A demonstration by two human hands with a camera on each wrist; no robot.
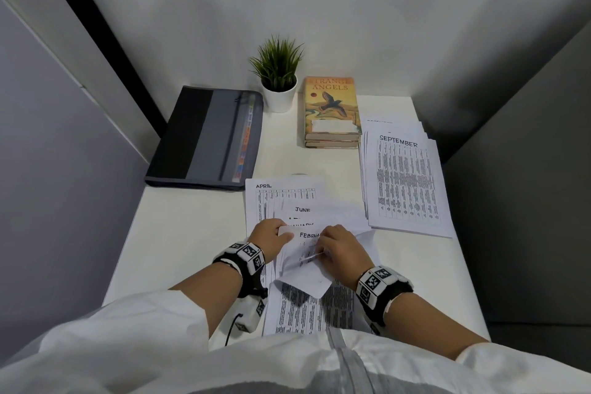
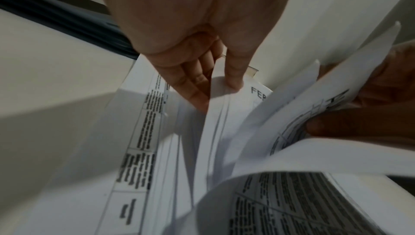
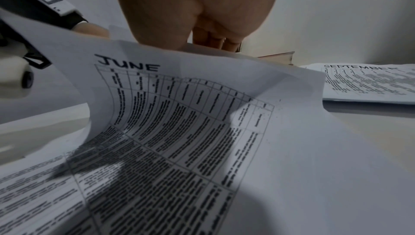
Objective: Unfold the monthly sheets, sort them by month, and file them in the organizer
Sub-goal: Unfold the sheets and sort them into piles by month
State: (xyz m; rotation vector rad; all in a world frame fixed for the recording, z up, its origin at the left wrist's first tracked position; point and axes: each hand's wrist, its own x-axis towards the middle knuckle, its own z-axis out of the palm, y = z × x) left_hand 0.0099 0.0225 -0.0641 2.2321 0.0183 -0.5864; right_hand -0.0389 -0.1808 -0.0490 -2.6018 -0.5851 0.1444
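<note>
A loose pile of monthly sheets lies at the table's front centre, with APRIL [image 1: 281, 192] and JUNE [image 1: 302, 209] [image 3: 179, 114] showing at the top. My left hand [image 1: 271, 235] [image 2: 215, 89] pinches the top left corner of the FEBRUARY sheet [image 1: 308, 235] [image 2: 258, 93], thumb on top and fingers underneath. My right hand [image 1: 339, 249] [image 2: 370, 114] grips curled, partly folded sheets [image 1: 303, 278] [image 2: 303, 132] just right of it. In the right wrist view its fingers [image 3: 215, 39] are largely hidden behind the June sheet's raised top edge. The closed dark organizer [image 1: 208, 137] lies at the back left.
A flat stack topped by SEPTEMBER [image 1: 403, 179] [image 3: 368, 82] lies at the right. Two stacked books [image 1: 331, 112] and a potted plant [image 1: 278, 73] stand at the back centre. Walls close in the white table [image 1: 179, 233] on three sides.
</note>
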